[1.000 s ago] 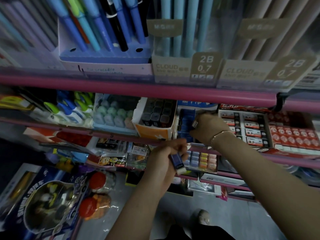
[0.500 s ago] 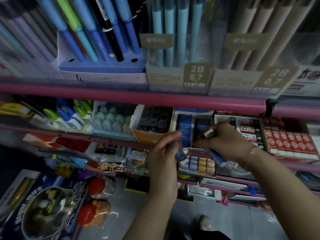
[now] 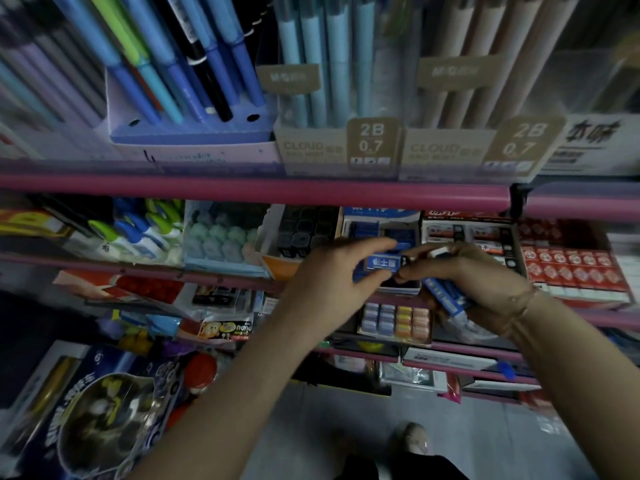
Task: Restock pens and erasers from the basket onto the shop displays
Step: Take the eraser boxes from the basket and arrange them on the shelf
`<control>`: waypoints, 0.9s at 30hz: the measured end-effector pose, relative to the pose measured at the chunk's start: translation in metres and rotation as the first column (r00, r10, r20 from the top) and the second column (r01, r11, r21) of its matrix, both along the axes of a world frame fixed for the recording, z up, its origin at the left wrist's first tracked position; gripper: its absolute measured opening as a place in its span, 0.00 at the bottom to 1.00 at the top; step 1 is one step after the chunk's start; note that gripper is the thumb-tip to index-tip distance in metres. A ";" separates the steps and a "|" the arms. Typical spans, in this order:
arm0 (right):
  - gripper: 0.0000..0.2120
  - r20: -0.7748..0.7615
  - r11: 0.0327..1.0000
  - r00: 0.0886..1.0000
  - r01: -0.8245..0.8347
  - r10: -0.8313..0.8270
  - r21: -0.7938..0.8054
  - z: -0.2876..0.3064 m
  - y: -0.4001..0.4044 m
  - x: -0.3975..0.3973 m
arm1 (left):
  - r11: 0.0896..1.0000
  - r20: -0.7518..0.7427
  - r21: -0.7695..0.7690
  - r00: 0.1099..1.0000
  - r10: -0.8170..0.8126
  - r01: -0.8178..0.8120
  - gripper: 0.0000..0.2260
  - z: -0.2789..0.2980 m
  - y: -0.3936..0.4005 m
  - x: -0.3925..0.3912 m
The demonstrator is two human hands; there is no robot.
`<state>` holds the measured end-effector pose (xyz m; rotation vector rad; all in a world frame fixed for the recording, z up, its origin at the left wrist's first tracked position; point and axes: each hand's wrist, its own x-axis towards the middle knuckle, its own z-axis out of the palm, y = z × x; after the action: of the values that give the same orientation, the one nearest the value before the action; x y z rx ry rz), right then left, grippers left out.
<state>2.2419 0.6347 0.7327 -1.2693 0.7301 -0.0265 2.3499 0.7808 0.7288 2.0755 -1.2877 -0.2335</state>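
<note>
- Left hand (image 3: 332, 271): reaches up to the middle shelf tier; thumb and fingers pinch a blue-sleeved eraser (image 3: 381, 263), so the grip is closed on it.
- Eraser position: in front of the blue eraser display box (image 3: 381, 230), at about 1 o'clock from the frame's centre, not yet set inside the box.
- Right hand (image 3: 474, 278): fingers curled round several more blue erasers (image 3: 446, 296), which jut out toward 5 o'clock below the palm; its fingertips meet the end of the eraser held by the left hand. A bracelet (image 3: 524, 303) sits on the wrist.
- Display box: stands on the pink-edged shelf (image 3: 242, 192) tier, between a box of dark erasers (image 3: 304, 233) at its 9 o'clock and red-and-white packs (image 3: 571, 268) toward 3 o'clock.
- Upper tier, 12 o'clock: blue pens (image 3: 194, 71) upright in holders.
</note>
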 end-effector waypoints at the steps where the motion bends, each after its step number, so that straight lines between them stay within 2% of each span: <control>1: 0.07 -0.007 1.000 1.000 -0.004 0.004 -0.025 0.000 -0.001 0.002 | 0.996 0.088 0.086 0.995 -0.037 0.029 0.16 0.004 -0.003 0.005; 2: 0.07 -0.015 0.998 1.000 0.000 -0.001 -0.057 -0.002 -0.002 0.004 | 0.985 0.135 0.166 0.989 -0.066 0.043 0.17 0.007 -0.006 0.010; 4: 0.07 -0.016 0.992 0.999 0.034 -0.036 -0.120 -0.006 0.000 0.009 | 0.961 0.115 0.271 0.989 -0.095 0.061 0.21 0.008 -0.015 0.014; 7: 0.06 0.049 0.985 0.989 0.142 -0.138 -0.095 -0.013 0.002 0.013 | 0.962 0.037 0.271 0.998 -0.057 0.045 0.27 0.003 -0.024 0.007; 9: 0.02 0.100 0.988 0.983 0.156 -0.156 0.006 -0.015 0.002 0.015 | 0.977 -0.126 0.212 0.991 0.054 -0.026 0.22 -0.002 -0.028 0.004; 12: 0.03 0.082 0.986 0.987 0.126 -0.136 0.113 -0.016 -0.003 0.013 | 0.973 -0.393 0.188 0.897 0.200 -0.135 0.11 -0.010 -0.033 0.010; 14: 0.03 0.072 0.993 0.994 0.072 -0.079 0.094 -0.017 -0.007 0.013 | 0.964 -0.457 0.204 0.854 0.249 -0.172 0.08 -0.009 -0.037 0.014; 16: 0.05 0.052 1.000 0.999 0.011 -0.010 -0.017 -0.018 -0.006 0.015 | 0.962 -0.456 0.207 0.852 0.258 -0.180 0.10 -0.007 -0.040 0.017; 18: 0.06 0.016 0.983 1.000 0.000 0.003 -0.182 -0.019 -0.006 0.019 | 0.965 -0.362 0.232 0.909 0.205 -0.125 0.12 -0.004 -0.043 0.018; 21: 0.09 -0.006 0.955 1.000 -0.003 0.002 -0.297 -0.018 -0.012 0.026 | 0.953 -0.046 0.300 0.999 -0.025 0.038 0.10 0.001 -0.041 0.025; 24: 0.09 -0.074 0.953 0.997 -0.038 0.017 -0.301 -0.019 -0.018 0.030 | 0.893 0.178 0.425 0.954 -0.242 0.148 0.13 0.003 -0.041 0.037; 27: 0.07 -0.098 0.933 0.995 -0.068 0.035 -0.354 -0.024 -0.018 0.033 | 0.832 0.319 0.542 0.888 -0.332 0.116 0.15 0.000 -0.044 0.039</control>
<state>2.2751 0.6167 0.7088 -1.6468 0.7927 -0.0614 2.3885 0.7368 0.7289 2.5000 -1.9016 -0.2888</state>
